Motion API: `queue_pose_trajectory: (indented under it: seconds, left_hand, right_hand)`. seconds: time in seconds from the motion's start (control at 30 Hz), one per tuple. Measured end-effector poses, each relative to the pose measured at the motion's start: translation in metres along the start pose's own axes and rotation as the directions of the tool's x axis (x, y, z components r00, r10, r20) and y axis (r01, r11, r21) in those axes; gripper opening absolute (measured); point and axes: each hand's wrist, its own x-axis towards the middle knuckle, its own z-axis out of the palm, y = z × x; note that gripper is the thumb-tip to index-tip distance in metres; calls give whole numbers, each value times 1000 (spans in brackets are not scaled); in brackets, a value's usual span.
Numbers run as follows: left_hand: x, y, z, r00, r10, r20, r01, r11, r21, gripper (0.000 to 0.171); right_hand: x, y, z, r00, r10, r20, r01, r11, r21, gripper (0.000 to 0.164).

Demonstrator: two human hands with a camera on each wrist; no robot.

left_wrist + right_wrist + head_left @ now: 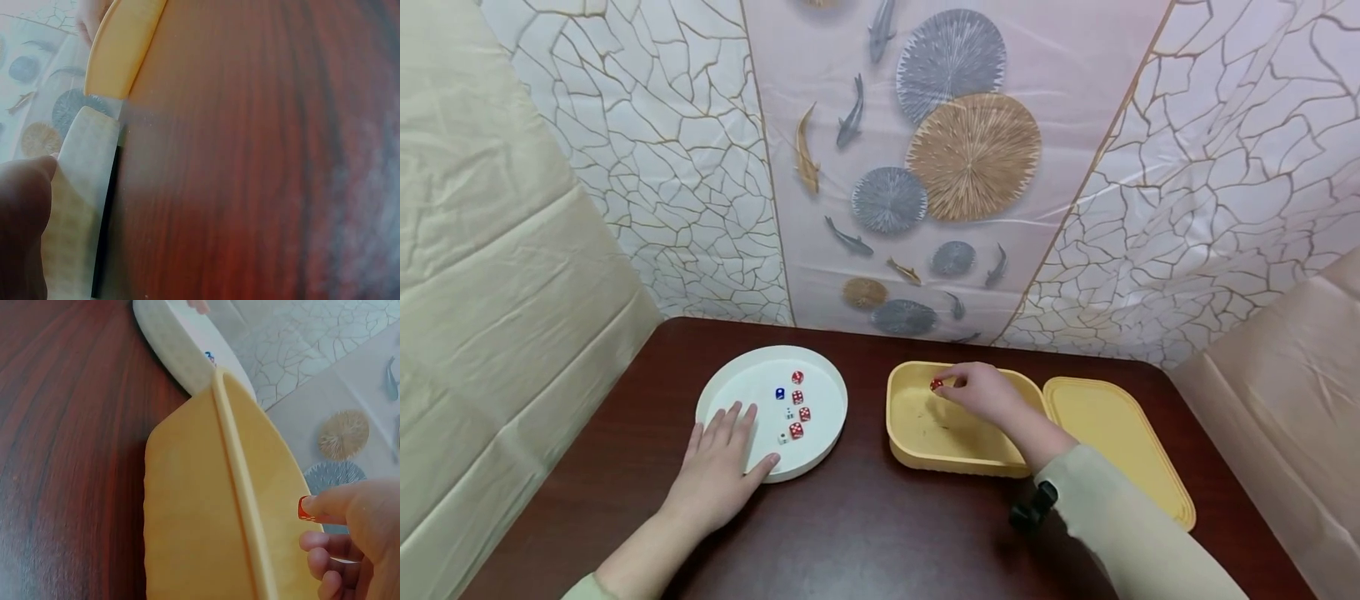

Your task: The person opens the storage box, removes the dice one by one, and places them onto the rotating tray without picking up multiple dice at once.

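Observation:
Between thumb and finger, my right hand [981,392] pinches a red die [936,385] over the yellow rectangular box [917,429]. The right wrist view shows the same red die [305,508] at the fingertips, above the box's rim. My left hand [721,458] lies with fingers spread over the near left rim of a round white tray [831,375]. In that tray are several dice: red ones [797,397], a blue die [780,393] and white ones [783,438]. The left wrist view shows only the thumb [25,200] beside the tray's outer wall.
A yellow lid [1112,425] lies flat to the right of the box, touching or very near it. The dark wooden table [880,533] ends at a patterned cloth backdrop [895,250]. A stretch of table separates the tray from the box.

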Motion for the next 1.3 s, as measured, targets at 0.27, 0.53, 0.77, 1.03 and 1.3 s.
queue_pose_trajectory:
  seconds: [0.27,0.53,0.77,1.03,1.3]
  left_hand:
    - [0,0,1,1000,0,0,0,1000,13,82]
    - [0,-1,2,1000,-5,4,5,1000,8,82]
    - [1,-2,2,1000,-1,3,1,1000,-7,82]
    - [1,-3,3,1000,-7,-3,7,1000,3,83]
    - [1,-2,2,1000,-4,-10,4,1000,19,82]
  right_hand:
    - [4,-20,0,998,-17,60,2,972,234,29]
    - [19,-59,11,993,-26,111,-21,915,403,29]
    - [39,-101,32,985,-52,163,-27,893,449,24]
    - [53,-136,56,976,-85,198,-19,881,472,24]
    - [62,-154,80,977,-68,202,-14,926,378,22]
